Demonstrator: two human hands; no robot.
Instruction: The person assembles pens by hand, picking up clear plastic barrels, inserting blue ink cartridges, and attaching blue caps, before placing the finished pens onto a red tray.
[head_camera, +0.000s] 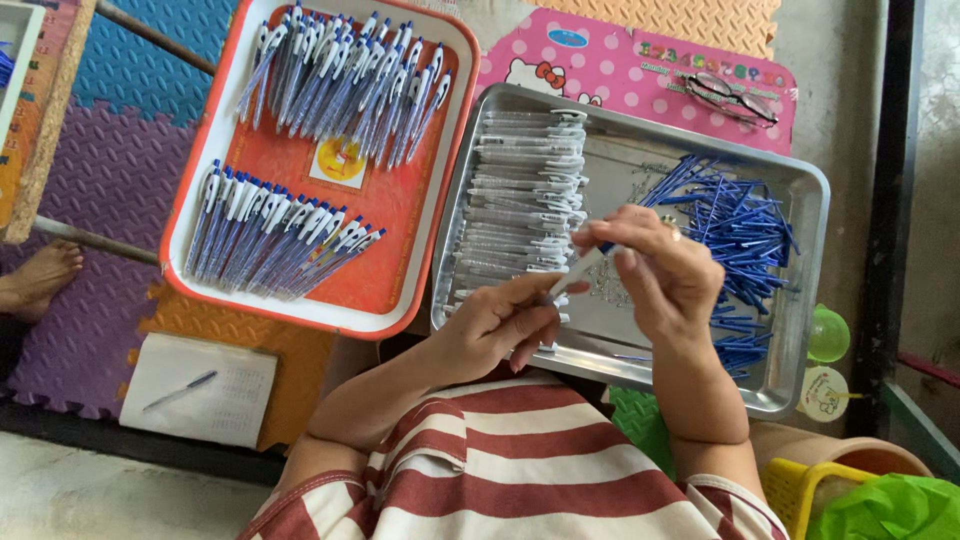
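Both hands, left hand (500, 325) and right hand (665, 270), grip one white pen (580, 272); the red tray (195, 170) holds many finished, empty barrels (520, 190) and refills (740, 230) remain.

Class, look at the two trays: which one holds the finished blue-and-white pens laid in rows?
The orange tray on the left holds them, in two rows. The metal tray beneath the hands holds only clear barrels and loose blue refills.

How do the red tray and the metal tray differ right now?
The red plastic tray holds finished blue-and-white pens in two neat fanned rows; the metal tray holds clear empty barrels stacked on one side and loose blue refills heaped on the other. The red tray lies untouched; both hands work over the metal one. Both are shallow, rectangular and rimmed.
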